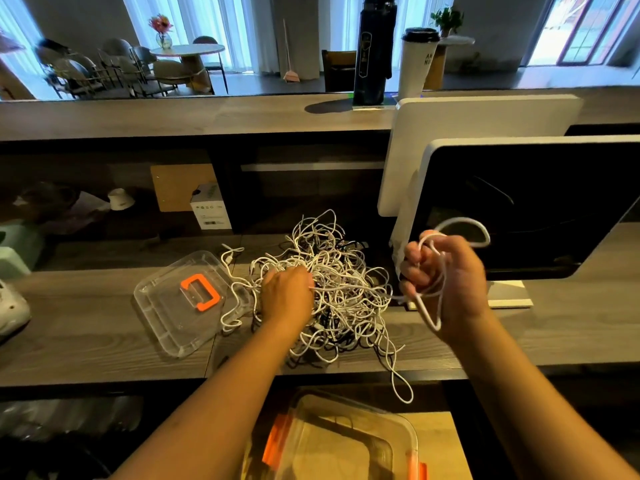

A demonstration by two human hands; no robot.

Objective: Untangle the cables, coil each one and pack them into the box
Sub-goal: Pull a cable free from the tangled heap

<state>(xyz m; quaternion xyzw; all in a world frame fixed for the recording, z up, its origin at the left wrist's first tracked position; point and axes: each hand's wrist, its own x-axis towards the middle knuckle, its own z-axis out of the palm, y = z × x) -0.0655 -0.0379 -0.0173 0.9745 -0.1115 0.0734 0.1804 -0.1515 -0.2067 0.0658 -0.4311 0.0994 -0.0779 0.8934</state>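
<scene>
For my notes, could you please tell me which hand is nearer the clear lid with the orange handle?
Left. The left hand sits in the cable pile just right of the lid; the right hand holds a white cable farther right.

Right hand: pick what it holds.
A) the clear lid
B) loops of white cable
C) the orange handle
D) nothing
B: the right hand has its fingers curled round loops of white cable, lifted beside the tangled pile.

white tangled cables (332,289) heaped on desk, clear box (346,441) below
</scene>
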